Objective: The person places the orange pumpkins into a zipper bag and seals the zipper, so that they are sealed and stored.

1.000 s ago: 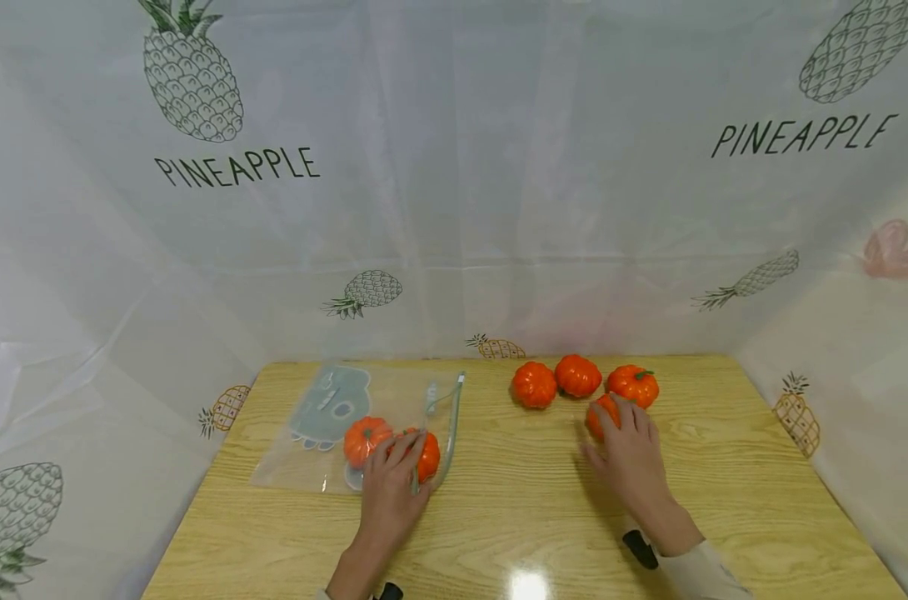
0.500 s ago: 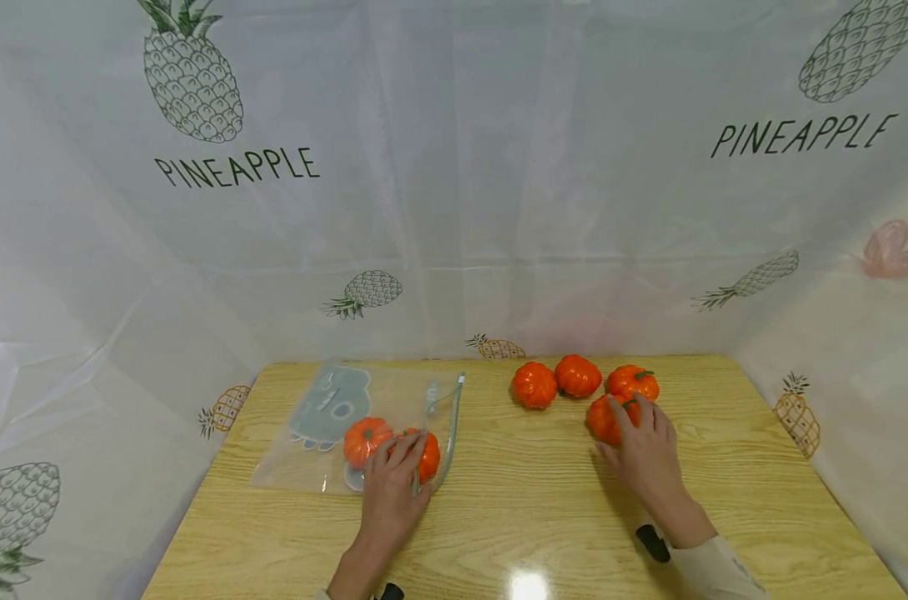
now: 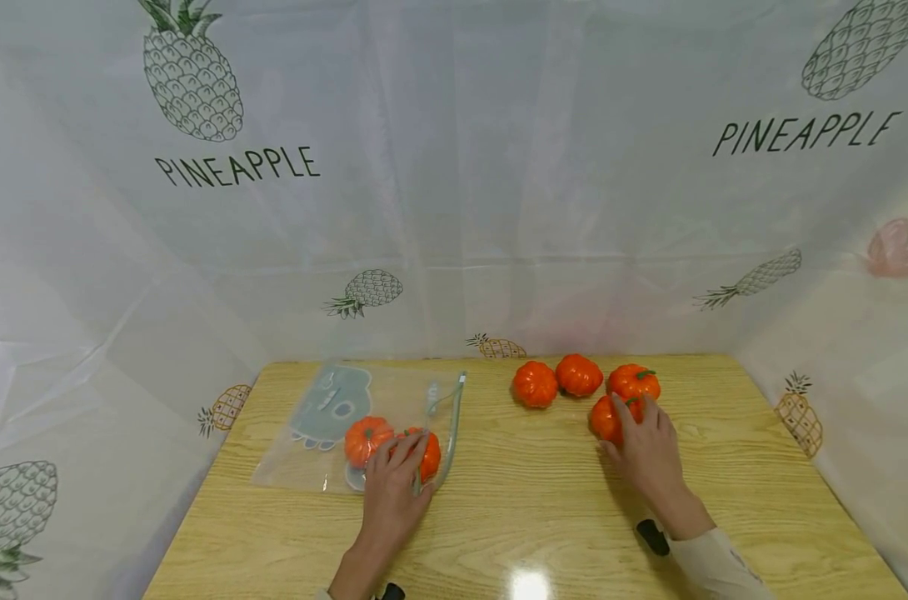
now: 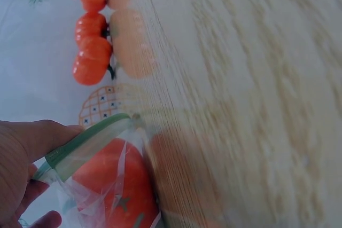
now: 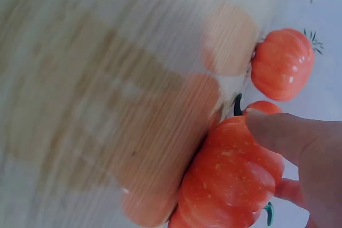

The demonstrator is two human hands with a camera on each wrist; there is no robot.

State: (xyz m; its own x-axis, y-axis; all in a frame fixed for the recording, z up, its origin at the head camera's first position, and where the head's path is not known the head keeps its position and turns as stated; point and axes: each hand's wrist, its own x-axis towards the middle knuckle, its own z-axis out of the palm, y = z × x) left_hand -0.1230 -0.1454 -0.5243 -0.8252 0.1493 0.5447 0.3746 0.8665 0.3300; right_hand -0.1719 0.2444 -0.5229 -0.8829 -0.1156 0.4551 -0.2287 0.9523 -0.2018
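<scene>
My left hand [image 3: 396, 492] pinches the green zip edge [image 4: 85, 142] of a clear zip bag [image 3: 289, 467] lying on the left of the table. Two orange-red toy pumpkins are in the bag: one pumpkin [image 3: 367, 442] further in, the other pumpkin [image 3: 428, 458] near the mouth, partly behind my fingers. On the right, my right hand [image 3: 649, 454] grips a small ribbed pumpkin [image 5: 224, 180], thumb on its near side and fingers over its far side. This pumpkin sits on the table just in front of another pumpkin [image 3: 634, 382] with a green stem.
Further left along the back edge are two more pumpkins, a round pumpkin [image 3: 535, 384] and a wider pumpkin [image 3: 578, 375]. The wooden table [image 3: 514, 508] ends at a white curtain [image 3: 499, 208] with pineapple prints, which also hangs at both sides.
My right hand has shifted slightly right across the front pumpkin, so more of that pumpkin and its green stem show. My left hand and the bag have stayed in place.
</scene>
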